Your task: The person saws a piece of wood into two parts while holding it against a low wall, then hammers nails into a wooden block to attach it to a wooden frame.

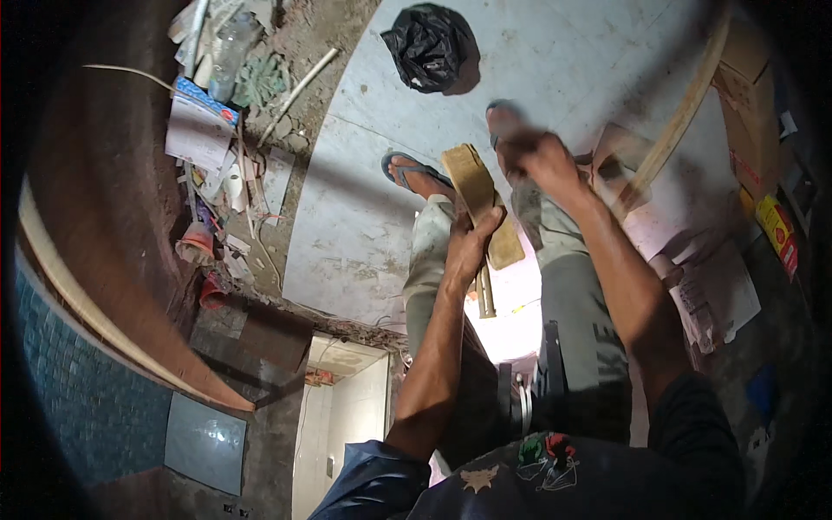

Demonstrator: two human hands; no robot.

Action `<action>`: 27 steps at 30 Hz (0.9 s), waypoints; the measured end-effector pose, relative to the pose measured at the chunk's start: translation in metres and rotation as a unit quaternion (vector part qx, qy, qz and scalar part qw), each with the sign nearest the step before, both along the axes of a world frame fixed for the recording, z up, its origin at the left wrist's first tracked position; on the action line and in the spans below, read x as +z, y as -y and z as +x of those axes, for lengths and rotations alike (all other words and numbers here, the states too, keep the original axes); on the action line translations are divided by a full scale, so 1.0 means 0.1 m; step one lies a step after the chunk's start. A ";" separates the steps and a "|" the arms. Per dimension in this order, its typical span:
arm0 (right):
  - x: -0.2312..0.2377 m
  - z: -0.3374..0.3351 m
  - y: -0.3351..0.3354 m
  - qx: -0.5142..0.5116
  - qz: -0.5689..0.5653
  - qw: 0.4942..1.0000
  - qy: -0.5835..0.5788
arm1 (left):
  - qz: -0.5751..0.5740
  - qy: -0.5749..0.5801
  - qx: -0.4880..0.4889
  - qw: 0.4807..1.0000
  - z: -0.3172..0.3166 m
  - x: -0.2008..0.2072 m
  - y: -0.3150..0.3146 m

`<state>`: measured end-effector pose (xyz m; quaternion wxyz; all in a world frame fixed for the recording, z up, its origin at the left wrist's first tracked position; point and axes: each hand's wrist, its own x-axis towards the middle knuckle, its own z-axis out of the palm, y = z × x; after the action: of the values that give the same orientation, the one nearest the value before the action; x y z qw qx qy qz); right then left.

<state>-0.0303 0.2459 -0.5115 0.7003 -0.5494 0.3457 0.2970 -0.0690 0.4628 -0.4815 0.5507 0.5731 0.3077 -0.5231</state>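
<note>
My left hand (469, 243) grips a flat tan wooden block (479, 198) held tilted in front of my knees. Thin pale rods (485, 290) hang just below that hand. My right hand (539, 161) is blurred and closed on a grey flat tool (526, 211) that rests against the block's right side. I am seated, with grey trousers and feet in sandals (409, 172) on the pale floor.
A black plastic bag (432, 48) lies on the floor ahead. Litter, papers and a plastic bottle (230, 52) pile up at the upper left. A long wooden strip (676, 121), cardboard and printed sheets (706, 286) lie on the right. A curved brown wall and blue tiles (78, 381) border the left.
</note>
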 end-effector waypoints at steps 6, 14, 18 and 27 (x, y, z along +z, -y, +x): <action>1.98 -0.38 -0.15 0.155 -0.140 0.957 0.201 | -0.090 0.045 -0.074 0.992 0.03 1.45 -0.13; 3.77 -0.23 -0.36 0.169 -0.197 0.919 0.296 | -0.067 0.119 -0.083 0.987 0.44 3.44 -0.26; 3.94 -0.26 -0.57 0.086 0.028 0.993 0.082 | -0.143 0.141 -0.160 0.966 0.53 3.67 -0.67; 3.53 -0.73 -1.26 0.017 -0.102 0.989 0.106 | 0.007 0.204 -0.236 0.950 -0.03 3.12 -1.60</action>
<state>-0.1031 0.3722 -0.1588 0.6680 -0.6521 0.2886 0.2128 -0.0722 0.6227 -0.1700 0.4588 0.7274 0.0489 -0.5079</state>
